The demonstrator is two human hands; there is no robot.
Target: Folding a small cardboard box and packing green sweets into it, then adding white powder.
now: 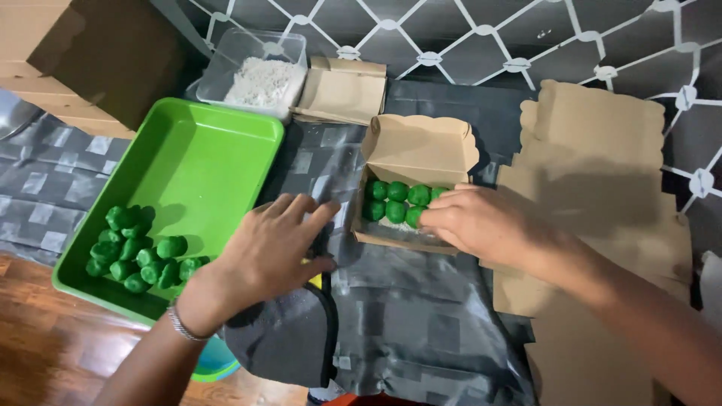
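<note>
Loosely curled right hand (pixel 481 223) on green balls (pixel 397 201) in cardboard box (pixel 417 150), left hand (pixel 274 248) spread open, empty.

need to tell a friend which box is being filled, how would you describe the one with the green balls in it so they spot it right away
Start at the big green tray on the left, then look right across the dark mat. The small brown cardboard box stands there, lid flipped up, green balls inside, the right hand at its edge. The other cardboard pieces nearby lie flat or hold nothing green.

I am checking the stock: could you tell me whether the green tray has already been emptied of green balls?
No, a cluster of green balls lies in the near left corner of the green tray, beside the left hand.
</note>
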